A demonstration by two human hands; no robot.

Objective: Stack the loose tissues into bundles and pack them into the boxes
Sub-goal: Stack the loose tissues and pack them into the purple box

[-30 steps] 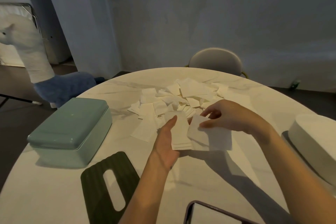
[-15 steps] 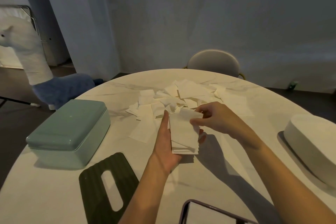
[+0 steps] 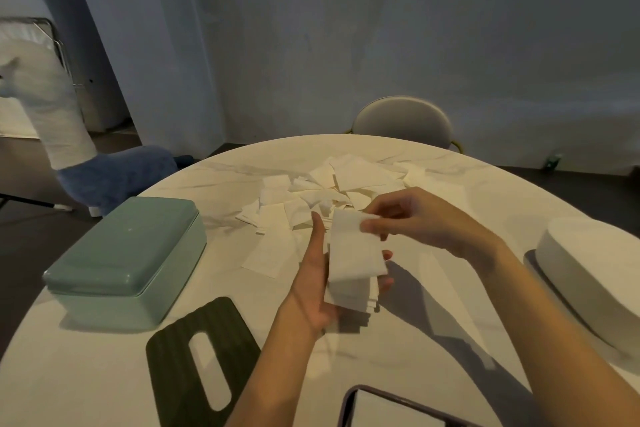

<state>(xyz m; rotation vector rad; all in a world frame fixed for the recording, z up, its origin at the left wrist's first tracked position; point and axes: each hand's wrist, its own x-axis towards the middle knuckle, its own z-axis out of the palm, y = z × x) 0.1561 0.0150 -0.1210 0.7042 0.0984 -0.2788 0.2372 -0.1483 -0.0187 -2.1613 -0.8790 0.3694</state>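
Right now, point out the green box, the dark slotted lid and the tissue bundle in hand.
green box (image 3: pixel 124 253), head view, middle of its closed top.
dark slotted lid (image 3: pixel 173 367), head view, ribbed surface left of the slot.
tissue bundle (image 3: pixel 353 260), head view, face of the top tissue.

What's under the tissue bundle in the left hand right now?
The left hand cradles the tissue bundle; two fingertips peek out at its right edge. The palm beneath is covered. The right hand pinches the top tissue.

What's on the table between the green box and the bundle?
Head view: a few loose tissues lie on the table between the green box and the bundle.
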